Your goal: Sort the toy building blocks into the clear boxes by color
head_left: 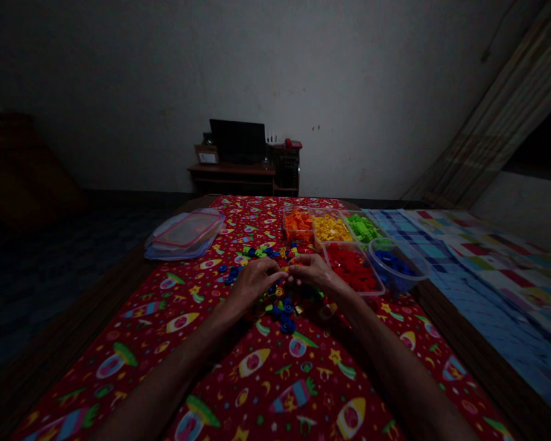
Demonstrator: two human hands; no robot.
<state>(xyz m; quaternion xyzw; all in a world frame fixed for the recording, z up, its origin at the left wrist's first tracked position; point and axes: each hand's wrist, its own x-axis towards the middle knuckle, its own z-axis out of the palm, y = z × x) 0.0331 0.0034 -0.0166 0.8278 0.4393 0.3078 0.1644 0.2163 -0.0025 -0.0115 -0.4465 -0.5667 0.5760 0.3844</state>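
Both my hands meet over a small heap of loose toy bricks [282,306] on a red rocket-print cloth [275,380]. My left hand [253,283] has its fingers curled and pinched toward the middle. My right hand [313,272] is closed the same way, its fingertips touching those of the left. What they pinch between them is too small and dark to name. Blue, yellow and green pieces lie scattered around and under the hands.
Right of the hands stand sorting boxes: orange bricks [297,225], yellow bricks [331,228], green bricks [362,228], red bricks [354,267], and a round tub of blue pieces [396,264]. Stacked lids [184,234] lie at the left. A desk with a monitor [237,142] stands by the far wall.
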